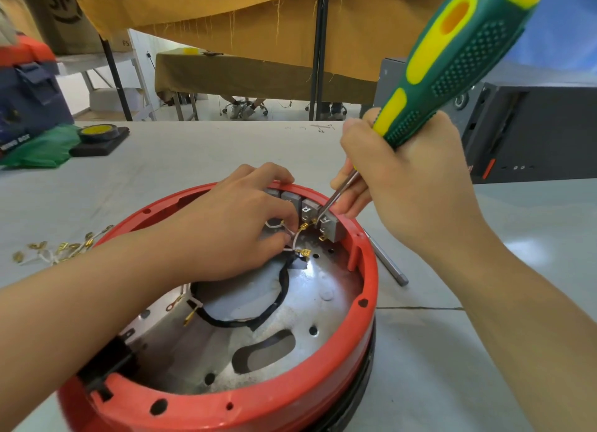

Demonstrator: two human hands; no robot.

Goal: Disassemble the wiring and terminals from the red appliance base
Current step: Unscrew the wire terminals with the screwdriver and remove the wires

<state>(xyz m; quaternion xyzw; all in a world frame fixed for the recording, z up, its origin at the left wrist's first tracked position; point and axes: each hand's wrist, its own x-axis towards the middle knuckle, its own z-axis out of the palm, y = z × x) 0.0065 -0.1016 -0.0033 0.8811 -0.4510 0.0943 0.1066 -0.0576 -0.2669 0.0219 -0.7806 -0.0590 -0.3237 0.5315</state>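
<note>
**Red appliance base with partly removed wiring**

Round red appliance base [323, 396] lying open side up on the table, its perforated metal floor exposed. Grey terminal blocks [310, 210] stand in a row against the far inner rim. White wires [295, 238] with brass spade terminals [304, 253] sit just below the blocks — one terminal free. A black-sleeved cable [281, 289] curves across the floor. Detached wires and terminals [61, 247] lie left of the base.

My left hand [245, 225] covering two grey switch blocks [310, 207], screwdriver [452, 66] butt cropped, red base [290, 396] cut off below
</note>
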